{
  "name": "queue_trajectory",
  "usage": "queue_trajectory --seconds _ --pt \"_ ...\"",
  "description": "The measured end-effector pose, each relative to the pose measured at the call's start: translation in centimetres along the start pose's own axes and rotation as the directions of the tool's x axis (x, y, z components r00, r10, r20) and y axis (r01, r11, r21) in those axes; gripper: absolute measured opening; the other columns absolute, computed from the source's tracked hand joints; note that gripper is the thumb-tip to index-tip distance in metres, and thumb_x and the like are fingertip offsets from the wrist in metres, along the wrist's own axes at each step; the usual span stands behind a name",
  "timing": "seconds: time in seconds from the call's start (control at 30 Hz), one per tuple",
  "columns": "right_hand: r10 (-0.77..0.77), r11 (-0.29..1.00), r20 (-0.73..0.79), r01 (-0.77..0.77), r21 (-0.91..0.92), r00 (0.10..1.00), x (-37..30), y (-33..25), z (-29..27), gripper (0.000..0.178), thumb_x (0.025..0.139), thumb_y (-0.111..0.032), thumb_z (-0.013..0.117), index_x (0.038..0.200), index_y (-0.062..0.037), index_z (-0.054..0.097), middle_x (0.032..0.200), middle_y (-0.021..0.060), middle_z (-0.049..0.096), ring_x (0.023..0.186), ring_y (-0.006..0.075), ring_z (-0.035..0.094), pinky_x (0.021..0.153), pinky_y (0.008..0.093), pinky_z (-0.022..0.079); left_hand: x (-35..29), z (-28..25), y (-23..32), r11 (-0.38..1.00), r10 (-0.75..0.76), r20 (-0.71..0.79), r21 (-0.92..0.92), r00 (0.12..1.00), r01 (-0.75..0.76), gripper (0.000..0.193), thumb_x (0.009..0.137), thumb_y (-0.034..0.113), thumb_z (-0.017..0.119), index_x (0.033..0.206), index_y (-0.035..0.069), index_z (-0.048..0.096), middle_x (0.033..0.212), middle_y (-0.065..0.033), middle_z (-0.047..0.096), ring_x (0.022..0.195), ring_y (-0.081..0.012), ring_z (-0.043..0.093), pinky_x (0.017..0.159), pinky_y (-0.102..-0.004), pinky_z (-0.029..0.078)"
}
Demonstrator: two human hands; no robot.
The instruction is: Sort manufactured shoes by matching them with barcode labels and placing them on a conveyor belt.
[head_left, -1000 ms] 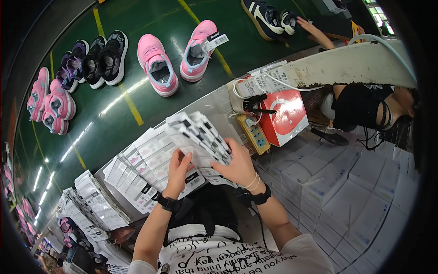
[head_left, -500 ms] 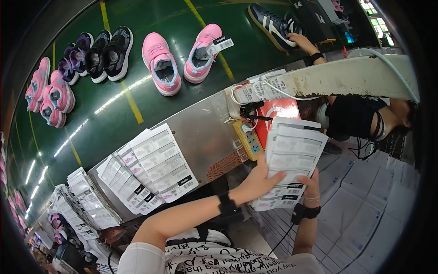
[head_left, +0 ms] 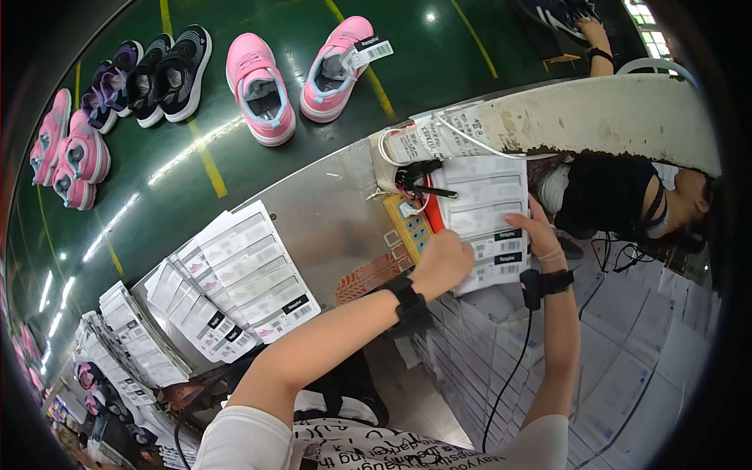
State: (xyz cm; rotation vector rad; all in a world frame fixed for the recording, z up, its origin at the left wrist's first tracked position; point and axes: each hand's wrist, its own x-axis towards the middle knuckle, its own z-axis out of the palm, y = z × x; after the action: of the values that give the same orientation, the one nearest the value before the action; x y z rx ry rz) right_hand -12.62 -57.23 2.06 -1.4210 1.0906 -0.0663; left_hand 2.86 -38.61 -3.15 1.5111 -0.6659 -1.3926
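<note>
A stack of printed label sheets (head_left: 483,192) lies nearly upright over a red box (head_left: 433,213), most of which it hides. My left hand (head_left: 445,262) is curled closed at the stack's lower left edge, its fingertips turned out of sight. Along the right edge, my right hand (head_left: 540,229) grips the same stack, thumb on top and fingers behind. Left of the stack is a yellow power strip (head_left: 408,227) with a white plug in it. More label sheets (head_left: 254,270) lie fanned on the metal ledge to the left.
Pink shoes (head_left: 262,94), black shoes (head_left: 182,74) and purple shoes stand on the green belt (head_left: 313,153). A pale metal beam (head_left: 603,117) crosses at right. Another person's hand (head_left: 595,35) is on a dark shoe (head_left: 548,14). White boxes (head_left: 619,345) are stacked lower right.
The label stack has straightened and moved back over the red box. My left hand has gone from spread across the sheets to curled at their edge. The other person's hand and dark shoe moved right.
</note>
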Motion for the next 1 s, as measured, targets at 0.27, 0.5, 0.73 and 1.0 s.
queue_trajectory --seconds 0.27,0.5,0.73,1.0 --pt "-0.447 0.274 0.083 0.224 -0.935 0.891 0.3 -0.2 -1.9 0.071 0.085 -0.023 0.074 0.140 0.0046 0.040 0.128 0.0176 0.054 0.110 0.0228 0.058 0.095 0.0310 0.045 0.2 -1.1 -0.8 0.957 0.171 0.092 0.220 0.981 -0.187 0.044 0.091 0.029 0.056 0.075 -0.012 0.063 0.070 -0.0311 0.061 0.072 -0.0461 0.064 0.069 -0.0498 0.052" --pt "-0.469 0.574 -0.294 0.035 -0.818 0.833 -9.4 -4.7 5.5 0.044 0.090 -0.018 0.067 0.128 0.0003 0.056 0.117 0.0126 0.063 0.106 0.0232 0.060 0.089 0.0343 0.047 -10.6 -11.1 -2.1 0.933 0.323 -0.009 0.172 0.946 -0.317 0.027 0.088 0.019 0.064 0.106 -0.001 0.063 0.083 -0.0191 0.068 0.076 -0.0350 0.067 0.069 -0.0392 0.054" --pt "0.019 0.999 0.151 -0.013 -0.043 0.988 -8.3 3.4 26.6 0.044 0.088 -0.017 0.071 0.125 0.0015 0.056 0.121 0.0148 0.060 0.108 0.0199 0.059 0.086 0.0285 0.051 -27.8 -29.3 -20.2 0.695 0.328 -0.898 0.439 0.293 0.570 0.061 0.083 0.025 0.075 0.129 -0.007 0.048 0.116 -0.0231 0.060 0.102 -0.0319 0.060 0.086 -0.0393 0.049" --pt "-0.320 0.772 0.144 0.346 -0.533 0.936 -3.8 9.1 44.1 0.090 0.074 -0.027 0.080 0.141 0.0021 0.028 0.124 0.0215 0.039 0.117 0.0389 0.035 0.101 0.0485 0.028 -29.9 -30.1 -26.3 0.805 -0.306 -0.925 -0.126 0.224 0.580 0.091 0.064 0.041 0.087 0.124 -0.014 0.045 0.102 -0.0170 0.058 0.088 -0.0225 0.059 0.076 -0.0323 0.050"
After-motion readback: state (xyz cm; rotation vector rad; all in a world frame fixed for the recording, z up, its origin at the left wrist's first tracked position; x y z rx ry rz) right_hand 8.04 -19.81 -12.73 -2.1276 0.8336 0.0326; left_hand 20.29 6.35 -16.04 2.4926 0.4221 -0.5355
